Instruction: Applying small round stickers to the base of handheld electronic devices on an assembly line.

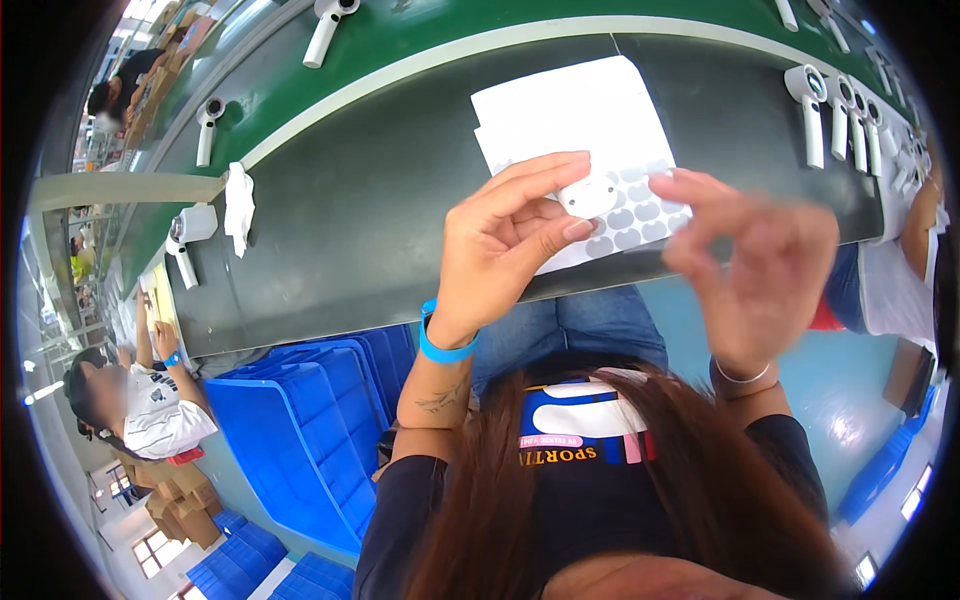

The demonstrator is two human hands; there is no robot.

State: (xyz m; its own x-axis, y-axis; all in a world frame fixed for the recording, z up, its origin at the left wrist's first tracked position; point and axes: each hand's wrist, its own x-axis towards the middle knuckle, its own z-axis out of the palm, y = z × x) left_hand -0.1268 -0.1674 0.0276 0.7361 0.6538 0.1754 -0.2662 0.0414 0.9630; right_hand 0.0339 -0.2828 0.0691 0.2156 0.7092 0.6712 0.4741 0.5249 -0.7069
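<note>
My left hand [505, 240] is closed on a small white rounded plastic part [588, 196], pinched between thumb and fingers. Small dark holes show in the part's face. Just to its right, my right hand [755, 260] is raised and smeared by motion. Its index finger points toward the part, and whether anything is on the fingertips is not clear. Beneath both hands lie white sheets [570, 105] on the dark bench. The lower sheet carries rows of grey rounded stickers [625, 238].
White handheld devices with round heads [812, 120] stand at the right; others [183, 245] are at the left. A crumpled white cloth [238, 210] lies near a metal bar [130, 192]. Blue crates [290, 430] sit below the bench. A person [140, 400] works at the left, another [900, 270] at the right.
</note>
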